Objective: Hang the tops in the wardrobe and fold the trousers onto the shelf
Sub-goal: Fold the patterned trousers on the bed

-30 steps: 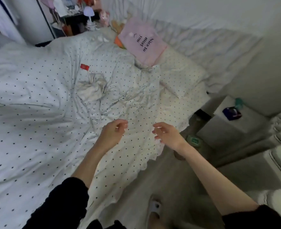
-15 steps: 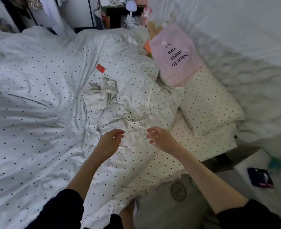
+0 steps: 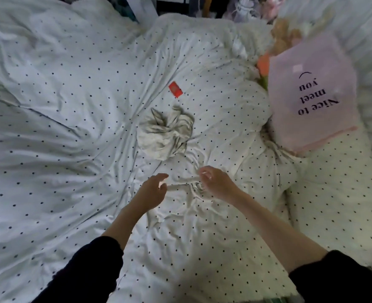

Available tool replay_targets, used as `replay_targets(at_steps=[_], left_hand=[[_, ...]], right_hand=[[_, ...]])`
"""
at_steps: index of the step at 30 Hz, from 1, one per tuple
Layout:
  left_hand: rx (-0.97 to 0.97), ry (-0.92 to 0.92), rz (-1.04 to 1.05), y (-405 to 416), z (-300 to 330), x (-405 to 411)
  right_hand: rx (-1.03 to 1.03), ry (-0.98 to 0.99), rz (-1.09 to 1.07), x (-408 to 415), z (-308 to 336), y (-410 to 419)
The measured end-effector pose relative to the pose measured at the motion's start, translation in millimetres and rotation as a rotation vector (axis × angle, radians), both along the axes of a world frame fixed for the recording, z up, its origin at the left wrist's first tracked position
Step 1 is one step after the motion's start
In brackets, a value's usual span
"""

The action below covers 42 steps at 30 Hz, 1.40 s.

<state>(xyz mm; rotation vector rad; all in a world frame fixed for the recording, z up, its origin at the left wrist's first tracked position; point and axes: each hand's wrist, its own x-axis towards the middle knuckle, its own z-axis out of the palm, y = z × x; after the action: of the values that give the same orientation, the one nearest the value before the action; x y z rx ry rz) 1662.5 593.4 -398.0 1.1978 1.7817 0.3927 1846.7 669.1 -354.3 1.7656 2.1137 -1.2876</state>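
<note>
A crumpled pale grey-white garment [image 3: 164, 133] lies bunched on the dotted white duvet [image 3: 60, 149], just beyond my hands. My left hand [image 3: 151, 192] reaches over the duvet below it, fingers loosely curved and holding nothing. My right hand [image 3: 215, 183] hovers a little to the right, fingers loosely bent, also holding nothing. Neither hand touches the garment. Both arms come out of dark sleeves.
A small red card [image 3: 175, 89] lies on the duvet beyond the garment. A pink pillow [image 3: 311, 92] printed "Nice to meet you" leans at the right on a dotted pillow [image 3: 338, 193]. Soft toys [image 3: 284, 38] and cluttered furniture sit past the bed's head.
The view has swung left and closer over the bed; the floor and bedside table have left view. Both hands have moved forward toward the crumpled garment.
</note>
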Motion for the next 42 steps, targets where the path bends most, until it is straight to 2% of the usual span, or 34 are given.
replay_targets(at_steps=[5,9,11,13,19,22,25,27,28,30,33,35,38,40,42], left_hand=[[-0.026,0.097,0.046,48,-58,-23],[-0.166,0.146,-0.039,68,-127,-28],[-0.148,0.199,-0.086,75,-150,-32],[-0.147,0.260,-0.126,79,-168,-36],[-0.343,0.254,-0.266,61,-214,-41],[-0.344,0.214,-0.238,54,-218,-40],[-0.184,0.252,-0.023,59,-208,-35],[0.030,0.385,0.153,67,-197,-32],[0.153,0.455,0.172,73,-193,-30],[0.353,0.574,0.032,88,-188,-25],[0.501,0.768,-0.373,104,-183,-9],[0.465,0.840,-0.502,107,-185,1],[0.409,0.927,-0.464,96,-184,9],[0.333,0.941,-0.451,83,-180,8],[0.158,0.877,-0.468,65,-175,5]], right_hand=[[0.139,-0.057,0.205,-42,-71,81],[0.458,-0.162,0.457,-87,-144,158],[0.632,-0.199,0.465,-105,-166,193],[0.689,-0.215,0.429,-116,-186,219],[0.341,-0.213,0.275,-122,-236,233],[0.325,-0.246,0.240,-114,-232,213],[0.456,-0.196,0.284,-107,-222,184],[0.487,-0.201,0.352,-99,-216,162],[0.493,-0.211,0.400,-93,-213,151],[0.523,-0.186,0.483,-76,-210,133],[0.502,-0.177,0.505,-49,-205,111],[0.458,-0.191,0.530,-34,-202,102],[0.471,-0.201,0.581,-5,-192,84],[0.467,-0.233,0.519,12,-187,76],[0.414,-0.283,0.421,31,-179,68]])
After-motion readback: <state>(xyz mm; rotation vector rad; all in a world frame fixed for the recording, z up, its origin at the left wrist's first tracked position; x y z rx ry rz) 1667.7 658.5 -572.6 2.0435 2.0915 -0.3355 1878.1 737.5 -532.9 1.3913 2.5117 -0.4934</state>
